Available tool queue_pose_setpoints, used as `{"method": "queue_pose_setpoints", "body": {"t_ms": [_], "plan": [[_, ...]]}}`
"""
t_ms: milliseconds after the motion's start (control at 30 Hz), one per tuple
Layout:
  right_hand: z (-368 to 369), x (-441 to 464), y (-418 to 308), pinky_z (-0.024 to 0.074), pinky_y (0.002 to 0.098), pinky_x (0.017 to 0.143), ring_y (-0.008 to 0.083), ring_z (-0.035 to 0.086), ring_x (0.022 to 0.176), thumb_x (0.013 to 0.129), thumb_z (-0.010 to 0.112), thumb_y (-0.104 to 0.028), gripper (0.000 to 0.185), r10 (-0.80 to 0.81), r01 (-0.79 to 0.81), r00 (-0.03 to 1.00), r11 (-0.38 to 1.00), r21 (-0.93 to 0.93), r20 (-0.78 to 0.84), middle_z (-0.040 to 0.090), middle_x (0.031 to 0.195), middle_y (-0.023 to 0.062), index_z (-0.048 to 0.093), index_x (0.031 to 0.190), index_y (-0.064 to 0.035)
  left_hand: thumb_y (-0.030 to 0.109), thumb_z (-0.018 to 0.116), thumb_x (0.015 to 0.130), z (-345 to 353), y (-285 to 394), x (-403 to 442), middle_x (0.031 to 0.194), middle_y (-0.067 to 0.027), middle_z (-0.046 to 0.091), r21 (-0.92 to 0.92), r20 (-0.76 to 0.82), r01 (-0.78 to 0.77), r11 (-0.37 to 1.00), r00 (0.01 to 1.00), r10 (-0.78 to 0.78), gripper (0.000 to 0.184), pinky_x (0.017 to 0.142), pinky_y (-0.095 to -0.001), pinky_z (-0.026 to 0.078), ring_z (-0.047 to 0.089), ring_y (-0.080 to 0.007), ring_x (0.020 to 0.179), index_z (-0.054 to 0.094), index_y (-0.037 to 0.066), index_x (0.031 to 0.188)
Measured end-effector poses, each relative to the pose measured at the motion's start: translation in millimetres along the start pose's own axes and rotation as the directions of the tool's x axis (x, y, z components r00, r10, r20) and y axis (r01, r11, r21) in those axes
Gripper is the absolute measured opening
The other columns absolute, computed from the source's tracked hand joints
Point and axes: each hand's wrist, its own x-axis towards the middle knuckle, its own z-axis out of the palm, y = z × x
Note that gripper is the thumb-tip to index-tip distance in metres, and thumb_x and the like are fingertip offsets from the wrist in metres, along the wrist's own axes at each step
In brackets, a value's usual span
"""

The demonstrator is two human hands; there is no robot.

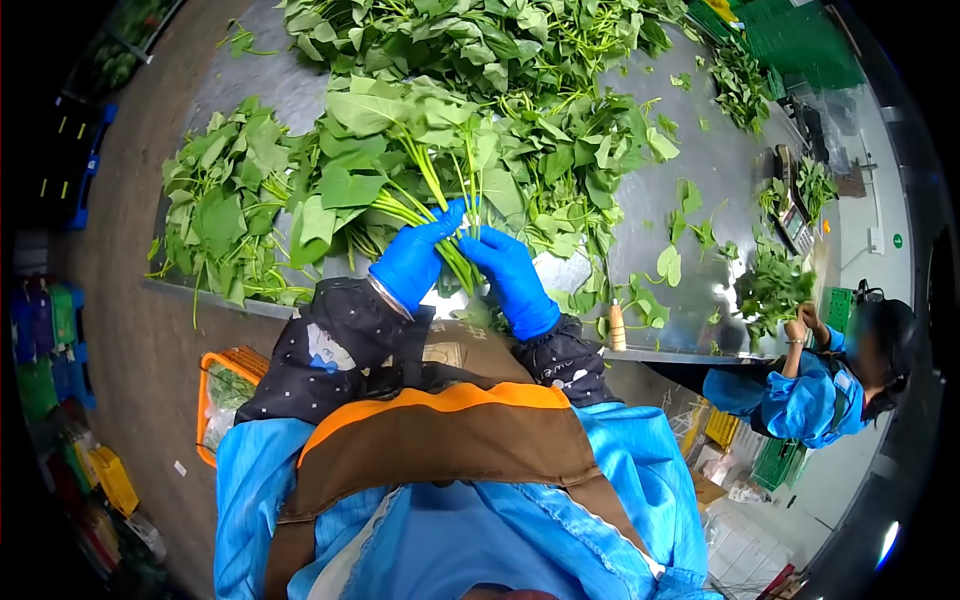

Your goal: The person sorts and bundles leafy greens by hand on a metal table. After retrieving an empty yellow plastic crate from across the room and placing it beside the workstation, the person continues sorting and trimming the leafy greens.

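Observation:
My left hand (412,262), in a blue glove, is closed round a bunch of leafy green stems (425,170) held over the table's front edge. Just to its right, my right hand (510,278), also gloved in blue, has its fingers pressed together on thin stems beside the bunch. The leaves fan out away from me, and cut stem ends poke out below my hands. A large heap of the same greens (430,45) covers the metal table (645,110) behind the bunch, and a smaller pile (230,200) lies to the left.
A wooden-coloured spool or handle (616,326) stands at the table's front edge. At the right, a co-worker in blue (800,395) holds greens (775,290) near a scale (793,220). An orange crate (213,390) is on the floor at left; green crates (805,45) are at the back right.

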Motion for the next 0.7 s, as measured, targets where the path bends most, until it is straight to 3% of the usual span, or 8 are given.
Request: {"method": "queue_pose_setpoints", "body": {"t_ms": [33, 233, 300, 400, 467, 567, 667, 700], "plan": [[2, 0, -1, 0.0416, 0.0208, 0.072, 0.0083, 0.055, 0.081, 0.08, 0.059, -0.018, 0.024, 0.023, -0.021, 0.999, 0.998, 0.063, -0.031, 0.061, 0.089, 0.0043, 0.059, 0.096, 0.0004, 0.017, 0.05, 0.087, -3, -2, 3, 0.106, -0.0076, 0.055, 0.004, 0.003, -0.05, 0.999, 0.999, 0.05, 0.032, 0.084, -0.0288, 0.043, 0.054, -0.016, 0.095, 0.049, 0.0, 0.114], [2, 1, 1, 0.0411, 0.021, 0.072, 0.0087, 0.055, 0.08, 0.081, 0.057, -0.021, 0.025, -0.047, 0.027, 0.998, 0.936, -0.35, -0.05, 0.06, 0.089, 0.0029, 0.059, 0.098, -0.0025, 0.015, 0.057, 0.083, 2, 3, -2, 0.096, -0.0079, 0.059, 0.215, -0.091, -0.087, 0.973, 0.99, 0.108, 0.031, 0.076, -0.0276, 0.047, 0.058, -0.016, 0.085, 0.053, 0.0, 0.11], [2, -1, -4, 0.0411, 0.0212, 0.071, 0.0087, 0.054, 0.079, 0.083, 0.054, -0.025, 0.028, -0.041, 0.03, 0.998, 0.964, -0.263, -0.039, 0.06, 0.087, 0.0013, 0.059, 0.101, -0.0041, 0.015, 0.056, 0.084, 5, 6, -2, 0.094, -0.0092, 0.06, 0.189, -0.101, -0.062, 0.98, 0.992, 0.082, 0.03, 0.074, -0.0282, 0.048, 0.058, -0.0166, 0.082, 0.054, 0.0, 0.109], [-3, -1, -5, 0.041, 0.0221, 0.068, 0.0097, 0.054, 0.076, 0.085, 0.051, -0.027, 0.03, -0.015, 0.008, 0.999, 0.977, -0.214, -0.034, 0.06, 0.085, 0.0004, 0.06, 0.104, -0.0055, 0.019, 0.054, 0.085, 2, 14, -9, 0.095, -0.0098, 0.06, 0.09, 0.042, 0.025, 0.996, 0.999, -0.029, 0.031, 0.072, -0.0283, 0.048, 0.058, -0.0171, 0.081, 0.054, 0.0, 0.109], [-7, 0, 0, 0.041, 0.0229, 0.066, 0.0106, 0.054, 0.073, 0.085, 0.05, -0.028, 0.031, 0.007, -0.015, 0.999, 0.978, -0.209, -0.039, 0.061, 0.083, 0.0002, 0.06, 0.104, -0.0062, 0.02, 0.053, 0.085, -5, 7, -4, 0.099, -0.0092, 0.059, 0.25, -0.026, -0.092, 0.964, 0.994, 0.102, 0.034, 0.073, -0.027, 0.046, 0.057, -0.0161, 0.084, 0.053, 0.0, 0.112], [-8, 2, 6, 0.0426, 0.025, 0.061, 0.0127, 0.055, 0.067, 0.082, 0.056, -0.025, 0.028, -0.173, 0.046, 0.971, 0.811, -0.584, -0.164, 0.061, 0.078, 0.004, 0.062, 0.099, -0.0038, 0.018, 0.054, 0.084, 0, 11, -9, 0.104, -0.0072, 0.058, 0.439, -0.077, -0.174, 0.882, 0.97, 0.23, 0.034, 0.076, -0.0245, 0.045, 0.055, -0.0136, 0.089, 0.052, 0.0, 0.114], [-3, -4, 6, 0.043, 0.0301, 0.052, 0.0192, 0.057, 0.059, 0.075, 0.065, -0.027, 0.029, -0.457, 0.164, 0.886, 0.472, -0.866, -0.081, 0.061, 0.073, 0.0093, 0.064, 0.093, -0.0053, 0.016, 0.058, 0.082, 15, 10, -14, 0.1, -0.006, 0.059, 0.408, -0.075, -0.162, 0.899, 0.975, 0.21, 0.034, 0.074, -0.0238, 0.044, 0.055, -0.0123, 0.086, 0.054, 0.0, 0.111], [0, -5, 6, 0.044, 0.0309, 0.053, 0.0226, 0.058, 0.061, 0.07, 0.068, -0.027, 0.032, -0.448, 0.162, 0.891, 0.464, -0.871, -0.072, 0.061, 0.074, 0.0098, 0.064, 0.094, -0.006, 0.015, 0.062, 0.079, 24, 9, -18, 0.092, -0.0039, 0.06, 0.414, -0.15, -0.095, 0.906, 0.974, 0.171, 0.031, 0.071, -0.0238, 0.044, 0.055, -0.011, 0.081, 0.057, 0.0, 0.106]]}}
